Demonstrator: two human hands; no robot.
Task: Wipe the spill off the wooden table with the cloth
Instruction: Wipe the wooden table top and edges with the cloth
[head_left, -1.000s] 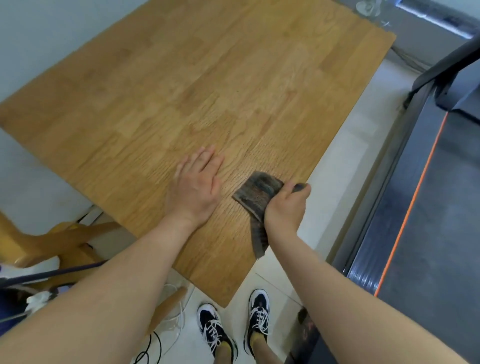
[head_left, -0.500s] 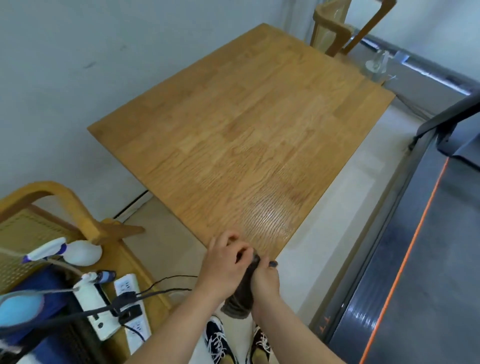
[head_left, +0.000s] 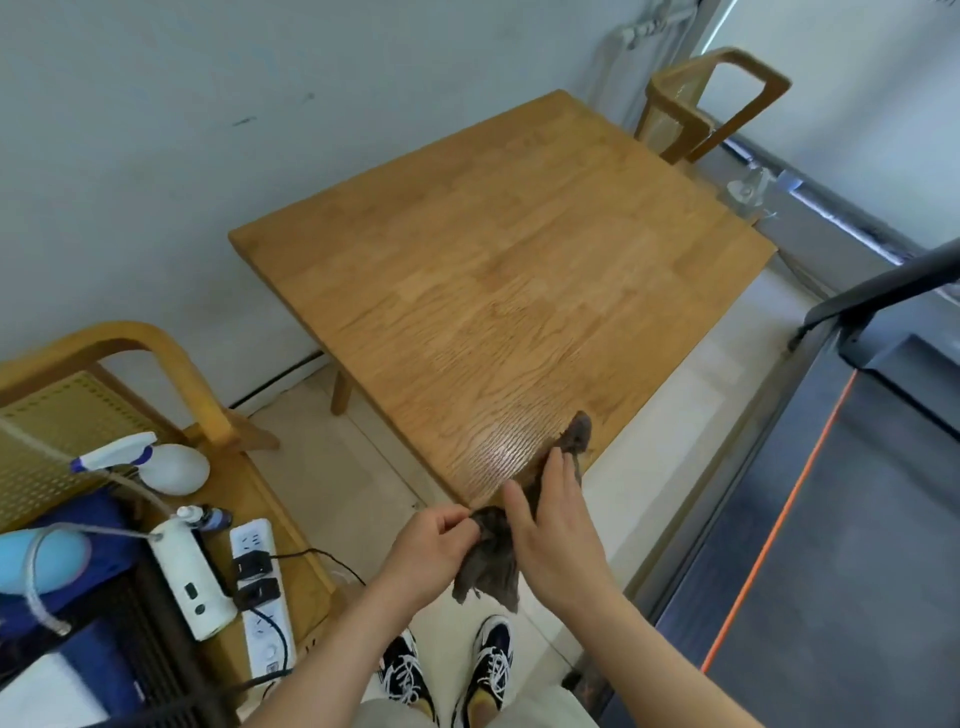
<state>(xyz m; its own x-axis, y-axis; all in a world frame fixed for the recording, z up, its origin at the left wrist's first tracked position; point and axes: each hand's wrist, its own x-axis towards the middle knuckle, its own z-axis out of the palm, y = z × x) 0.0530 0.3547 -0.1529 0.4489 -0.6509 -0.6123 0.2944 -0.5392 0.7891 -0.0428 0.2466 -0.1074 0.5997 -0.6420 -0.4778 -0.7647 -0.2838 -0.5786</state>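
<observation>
Wooden table (head_left: 498, 291) — cloth (head_left: 488, 566) partly behind right hand (head_left: 558, 525)

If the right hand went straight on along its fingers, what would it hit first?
Probably the end of the cloth lying on the near corner of the table, just past the fingertips of the right hand; beyond that, bare tabletop.

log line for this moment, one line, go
left hand: pinches hanging cloth | right hand: flat on cloth at table corner | surface: wet sheen beside cloth
</observation>
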